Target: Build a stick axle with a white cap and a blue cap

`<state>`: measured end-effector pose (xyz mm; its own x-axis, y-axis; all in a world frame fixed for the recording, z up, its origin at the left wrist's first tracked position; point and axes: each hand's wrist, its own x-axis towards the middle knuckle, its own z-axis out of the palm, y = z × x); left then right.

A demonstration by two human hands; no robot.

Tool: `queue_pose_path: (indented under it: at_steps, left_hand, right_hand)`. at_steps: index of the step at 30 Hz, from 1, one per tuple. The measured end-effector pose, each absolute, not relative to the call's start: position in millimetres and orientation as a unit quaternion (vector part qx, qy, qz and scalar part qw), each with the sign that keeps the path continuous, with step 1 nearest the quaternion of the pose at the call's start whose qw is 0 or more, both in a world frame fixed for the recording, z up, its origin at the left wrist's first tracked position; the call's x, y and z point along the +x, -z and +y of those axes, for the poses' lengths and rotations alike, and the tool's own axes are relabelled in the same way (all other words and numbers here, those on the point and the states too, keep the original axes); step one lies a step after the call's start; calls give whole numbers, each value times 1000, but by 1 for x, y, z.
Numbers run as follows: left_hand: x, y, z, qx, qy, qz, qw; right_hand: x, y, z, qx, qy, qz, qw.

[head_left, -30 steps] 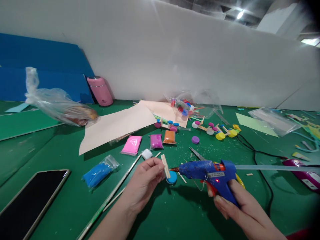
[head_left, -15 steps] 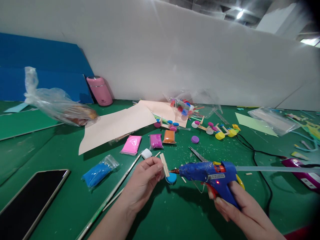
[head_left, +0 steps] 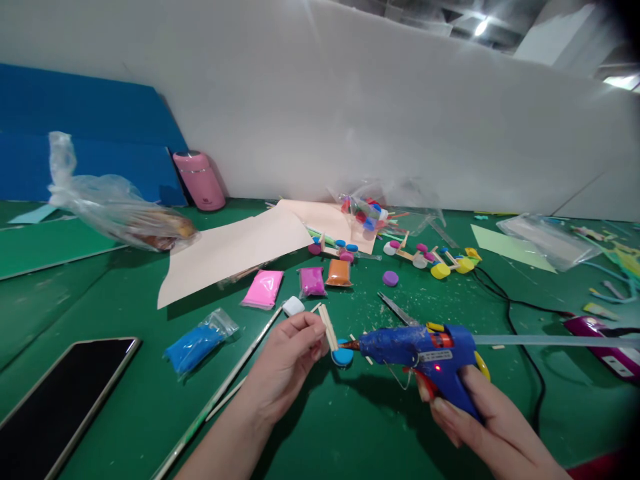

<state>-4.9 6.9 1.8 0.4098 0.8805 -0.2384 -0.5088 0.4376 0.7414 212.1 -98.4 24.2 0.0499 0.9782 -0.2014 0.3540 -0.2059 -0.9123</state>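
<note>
- The blue glue gun (head_left: 417,348) has its red light on; the right hand (head_left: 473,428) is wrapped around its handle.
- The left hand (head_left: 290,353) pinches two or more wooden sticks (head_left: 327,327) at the nozzle; whether they are already joined, I cannot tell.
- Farther back, small stick-and-cap pieces (head_left: 409,256) look already assembled.
- The blue cap (head_left: 343,359), below the sticks, seems not yet attached.
</note>
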Motion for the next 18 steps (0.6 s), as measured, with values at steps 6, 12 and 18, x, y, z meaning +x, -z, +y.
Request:
queue_pose_path:
  at_steps: [6,12,18]
  left_hand:
    - [-5,-2,8,286,-442,322,787]
    - [-4,-3,8,285,-444,322,786]
    - [-3,-4,8,288,-444,332,781]
  right_hand:
    - [213,-22,-100,-644,-439,-515,357]
    - [213,-20,-102,-632,-480,-487,365]
    - [217,-18,-100,-623,-467,-523,348]
